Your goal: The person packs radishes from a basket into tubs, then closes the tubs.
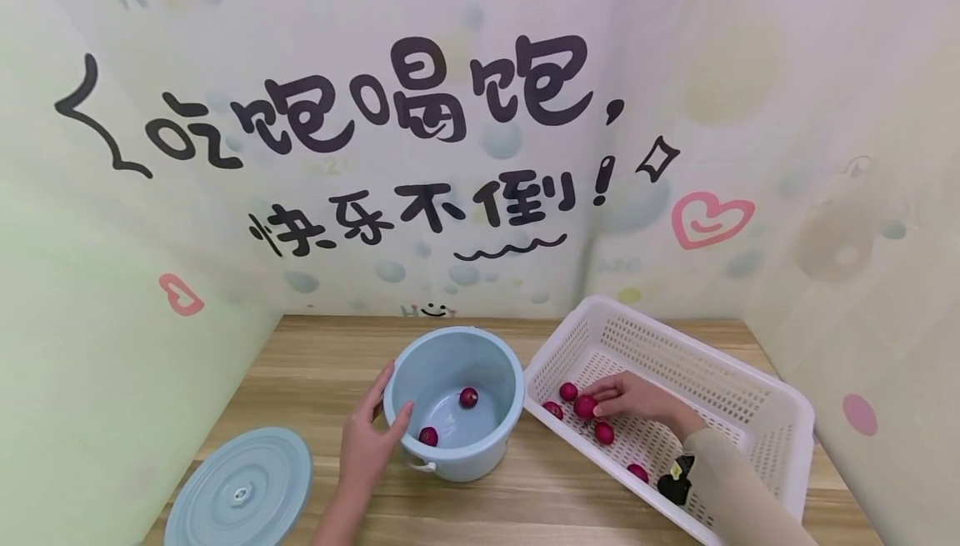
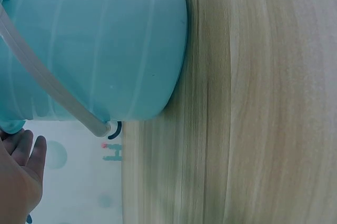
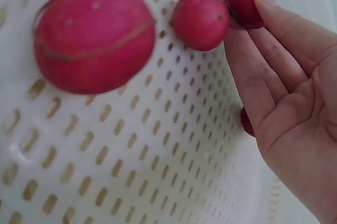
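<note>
A light blue bucket [image 1: 480,458] stands on the table with two red radishes inside, one radish [image 1: 468,398] toward the back and another radish [image 1: 428,436] by the near wall. My left hand [image 1: 369,442] holds the bucket's left rim, thumb over the edge and fingers along the outside; the left wrist view shows the fingers [image 2: 36,161] at the lip. In the white perforated basket [image 1: 798,429] my right hand [image 1: 637,398] pinches a radish [image 3: 246,0] between thumb and fingers. Several more radishes lie around it, including a close one [image 3: 95,37] in the right wrist view.
A round blue lid [image 1: 240,492] lies on the wooden table [image 1: 337,346] left of the bucket. The bucket's handle [image 2: 52,84] hangs down its side. A printed wall [image 1: 450,279] stands behind the table, with more walls at both sides.
</note>
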Tool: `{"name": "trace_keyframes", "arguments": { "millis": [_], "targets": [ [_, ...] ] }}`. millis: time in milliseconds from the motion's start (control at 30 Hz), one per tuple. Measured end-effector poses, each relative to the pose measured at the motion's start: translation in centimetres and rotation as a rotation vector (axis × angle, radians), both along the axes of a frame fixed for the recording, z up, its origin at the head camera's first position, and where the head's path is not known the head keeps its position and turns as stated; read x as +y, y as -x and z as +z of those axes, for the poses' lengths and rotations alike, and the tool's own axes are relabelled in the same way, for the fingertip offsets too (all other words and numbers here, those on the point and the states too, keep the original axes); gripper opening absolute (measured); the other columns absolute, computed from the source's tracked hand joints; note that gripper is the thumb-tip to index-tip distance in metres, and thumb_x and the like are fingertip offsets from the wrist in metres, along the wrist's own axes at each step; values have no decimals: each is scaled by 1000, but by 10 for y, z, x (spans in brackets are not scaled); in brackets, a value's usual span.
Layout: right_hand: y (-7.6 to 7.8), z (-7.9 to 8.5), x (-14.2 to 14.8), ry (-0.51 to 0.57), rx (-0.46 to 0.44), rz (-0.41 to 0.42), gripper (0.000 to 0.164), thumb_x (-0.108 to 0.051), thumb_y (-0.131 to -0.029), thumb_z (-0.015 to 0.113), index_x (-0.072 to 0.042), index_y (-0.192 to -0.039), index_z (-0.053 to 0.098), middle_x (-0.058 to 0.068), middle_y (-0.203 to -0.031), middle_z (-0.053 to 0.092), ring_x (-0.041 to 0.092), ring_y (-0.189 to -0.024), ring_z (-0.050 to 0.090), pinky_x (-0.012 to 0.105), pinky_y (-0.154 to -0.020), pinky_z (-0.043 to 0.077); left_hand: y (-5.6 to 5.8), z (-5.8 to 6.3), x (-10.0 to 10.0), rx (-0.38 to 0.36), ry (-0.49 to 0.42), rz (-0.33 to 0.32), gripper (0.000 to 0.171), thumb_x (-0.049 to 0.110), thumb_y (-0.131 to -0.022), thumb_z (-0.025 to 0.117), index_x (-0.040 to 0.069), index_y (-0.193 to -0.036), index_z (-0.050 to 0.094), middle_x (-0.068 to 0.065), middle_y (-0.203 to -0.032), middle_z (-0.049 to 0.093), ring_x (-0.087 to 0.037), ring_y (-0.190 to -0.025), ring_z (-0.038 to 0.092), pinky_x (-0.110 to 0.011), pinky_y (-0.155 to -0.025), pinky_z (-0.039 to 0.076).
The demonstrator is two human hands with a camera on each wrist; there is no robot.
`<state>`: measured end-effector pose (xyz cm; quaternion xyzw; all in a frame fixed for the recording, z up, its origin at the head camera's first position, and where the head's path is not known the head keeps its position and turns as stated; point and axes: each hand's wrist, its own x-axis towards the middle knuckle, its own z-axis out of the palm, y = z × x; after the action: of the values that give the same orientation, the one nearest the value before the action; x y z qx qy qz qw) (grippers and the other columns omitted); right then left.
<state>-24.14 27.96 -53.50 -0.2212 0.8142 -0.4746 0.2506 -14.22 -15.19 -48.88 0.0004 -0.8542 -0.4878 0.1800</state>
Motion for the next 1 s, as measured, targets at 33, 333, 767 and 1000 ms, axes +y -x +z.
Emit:
{"name": "trace_keyframes", "arguments": {
  "millis": [33,333,767,1000],
  "targets": [
    [0,1,1,-1,14,0,37,-18,-94,68,-2,-127,67,20,-123,70,-2,-94,65,13,-81,55,0,0,0,0,0,0,64,16,-88,75,12,-146,50,-12,-150,52,-34,-132,56,-46,-103,53],
    [1,13,5,38,22,-7,36,-15,-94,67,0,-127,67,22,-122,70,-3,-93,65,14,-81,56,0,1,1,-7,2,1,63,17,-88,74,11,-147,50,-13,-150,52,-34,-132,56,-47,-104,52],
    [0,32,4,28,32,-6,38,-17,-95,66,3,-127,66,19,-119,72,-2,-93,67,17,-81,58,-1,0,0,-4,1,0,64,16,-88,74,11,-147,49,-13,-150,52,-34,-132,56,-47,-104,52],
    [0,42,4,36,53,-9,38,-15,-95,66,5,-127,64,23,-119,71,0,-91,67,23,-82,61,0,0,0,6,0,-1,64,16,-88,75,11,-147,50,-13,-150,52,-34,-131,57,-47,-104,52]
  ]
}}
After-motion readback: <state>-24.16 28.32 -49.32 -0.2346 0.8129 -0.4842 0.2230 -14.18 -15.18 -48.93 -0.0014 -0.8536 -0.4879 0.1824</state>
